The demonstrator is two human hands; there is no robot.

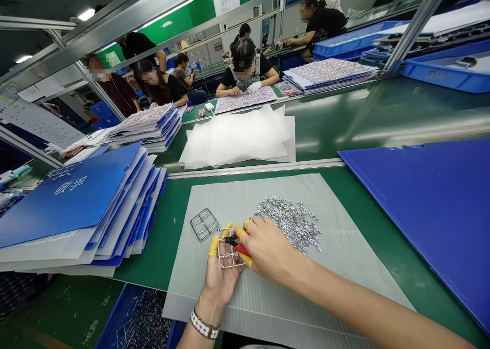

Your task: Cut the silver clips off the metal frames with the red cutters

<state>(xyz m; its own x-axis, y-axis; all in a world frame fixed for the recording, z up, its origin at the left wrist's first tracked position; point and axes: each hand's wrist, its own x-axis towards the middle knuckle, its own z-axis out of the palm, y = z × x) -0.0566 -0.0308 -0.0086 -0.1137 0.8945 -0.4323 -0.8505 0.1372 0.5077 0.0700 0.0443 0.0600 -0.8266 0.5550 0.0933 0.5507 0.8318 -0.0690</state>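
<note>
My left hand (221,272), with yellow finger cots, holds a small metal part frame (228,247) palm-up over a grey corrugated sheet (268,298). My right hand (264,247), also in yellow cots, grips red-handled cutters (239,248) whose tip meets the frame. A second, empty-looking metal frame (204,223) lies just left of my hands. A pile of small shiny metal pieces (291,222) sits right behind my right hand.
A stack of blue and white sheets (76,206) fills the left. A large blue board (432,206) lies right. White foam sheets (241,137) rest beyond a metal rail. A blue bin (133,318) of frames sits below. Other people work at benches behind.
</note>
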